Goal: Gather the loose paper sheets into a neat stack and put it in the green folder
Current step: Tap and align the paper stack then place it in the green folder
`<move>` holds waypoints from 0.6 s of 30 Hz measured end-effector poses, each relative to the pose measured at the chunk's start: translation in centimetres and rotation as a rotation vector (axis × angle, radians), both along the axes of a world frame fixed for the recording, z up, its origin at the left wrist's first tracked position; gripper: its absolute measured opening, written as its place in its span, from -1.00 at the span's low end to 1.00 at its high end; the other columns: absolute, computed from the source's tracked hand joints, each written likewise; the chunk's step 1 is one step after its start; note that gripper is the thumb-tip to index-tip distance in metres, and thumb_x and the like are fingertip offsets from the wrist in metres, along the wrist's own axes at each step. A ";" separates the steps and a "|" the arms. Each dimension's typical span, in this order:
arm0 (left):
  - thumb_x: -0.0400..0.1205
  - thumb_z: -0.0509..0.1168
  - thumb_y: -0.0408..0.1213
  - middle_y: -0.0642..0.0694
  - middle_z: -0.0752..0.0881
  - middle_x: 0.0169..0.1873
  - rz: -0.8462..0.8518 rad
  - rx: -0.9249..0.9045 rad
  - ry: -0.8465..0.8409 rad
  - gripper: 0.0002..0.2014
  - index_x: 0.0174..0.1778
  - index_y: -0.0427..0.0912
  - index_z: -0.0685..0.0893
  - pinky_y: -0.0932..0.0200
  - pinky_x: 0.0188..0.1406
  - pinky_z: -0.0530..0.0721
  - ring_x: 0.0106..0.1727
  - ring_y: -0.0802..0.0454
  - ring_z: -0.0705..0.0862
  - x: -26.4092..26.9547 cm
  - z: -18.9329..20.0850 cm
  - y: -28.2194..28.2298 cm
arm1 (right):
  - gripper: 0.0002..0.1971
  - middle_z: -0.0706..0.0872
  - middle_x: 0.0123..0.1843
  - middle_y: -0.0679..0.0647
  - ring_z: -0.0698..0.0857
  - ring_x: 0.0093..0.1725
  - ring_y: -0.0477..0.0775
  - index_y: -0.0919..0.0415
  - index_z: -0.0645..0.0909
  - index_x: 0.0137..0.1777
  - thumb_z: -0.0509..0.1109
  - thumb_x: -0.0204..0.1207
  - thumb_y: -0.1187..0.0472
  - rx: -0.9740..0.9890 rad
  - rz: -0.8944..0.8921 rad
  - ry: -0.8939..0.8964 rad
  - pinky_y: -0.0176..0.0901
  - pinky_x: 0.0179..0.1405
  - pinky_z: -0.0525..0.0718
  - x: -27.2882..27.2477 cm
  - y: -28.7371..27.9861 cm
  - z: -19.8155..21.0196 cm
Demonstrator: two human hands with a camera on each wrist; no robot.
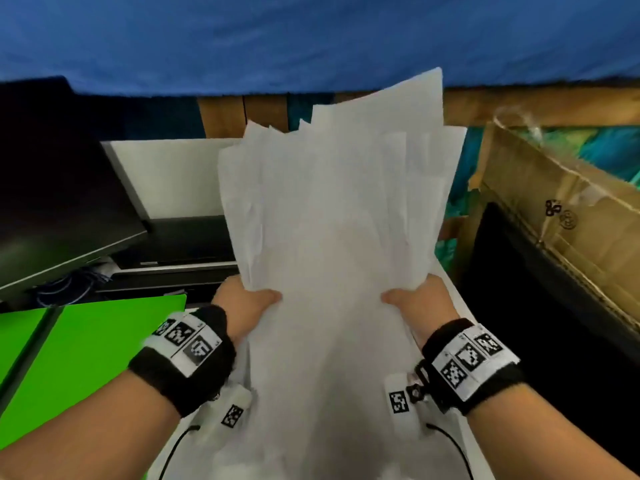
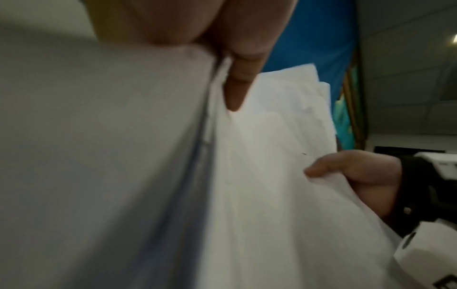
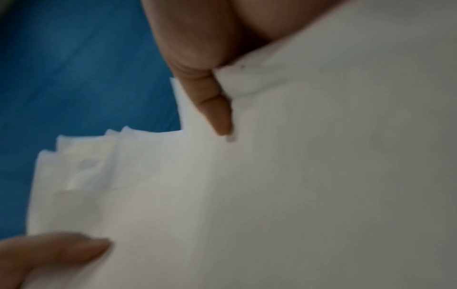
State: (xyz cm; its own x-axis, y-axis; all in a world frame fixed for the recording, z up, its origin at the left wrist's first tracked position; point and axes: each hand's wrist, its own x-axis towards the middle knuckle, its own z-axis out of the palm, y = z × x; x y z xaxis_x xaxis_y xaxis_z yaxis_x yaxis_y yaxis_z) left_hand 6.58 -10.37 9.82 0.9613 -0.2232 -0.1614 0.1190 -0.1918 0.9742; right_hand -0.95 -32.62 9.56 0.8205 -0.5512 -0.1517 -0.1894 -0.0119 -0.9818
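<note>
The green folder lies open on my left, low down. I hold the paper sheets up in front of me, their tops uneven. My left hand and right hand pinch the sides, thumbs on top

White paper sheets, unevenly fanned, held raised at frame centre. Green folder lies open, flat, lower left.
</note>
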 end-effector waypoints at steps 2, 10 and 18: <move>0.51 0.37 -0.44 -0.10 0.73 -0.22 0.078 -0.056 -0.100 -0.87 -0.07 -0.18 0.66 0.38 -0.42 0.66 -0.28 0.07 0.66 -0.5 1.9 -0.9 | -0.72 0.70 -0.22 0.16 0.67 -0.15 0.16 0.13 0.54 -0.36 0.45 0.35 0.53 -0.035 -0.069 -0.082 -0.09 -0.07 0.62 0.4 0.7 1.7; 0.42 0.45 -0.49 0.20 0.72 -0.17 0.047 -0.287 -0.412 -0.66 -0.05 0.05 0.64 0.58 -0.25 0.63 -0.15 0.44 0.74 -2.3 4.5 -1.4 | -0.36 0.79 -0.01 -0.04 0.77 -0.03 -0.07 0.20 0.60 0.25 0.67 0.12 0.23 -0.038 -0.088 -0.337 -0.18 0.00 0.73 -0.6 2.6 3.6; 0.38 0.51 -0.45 0.08 0.74 -0.23 0.104 -0.285 -0.263 -0.72 -0.20 0.02 0.65 0.39 -0.22 0.68 -0.24 0.25 0.73 -1.3 2.1 0.5 | -0.85 0.76 -0.20 0.01 0.74 -0.24 0.09 0.16 0.66 -0.18 0.54 0.35 0.38 0.019 -0.171 -0.221 -0.05 -0.10 0.75 -1.5 0.7 3.0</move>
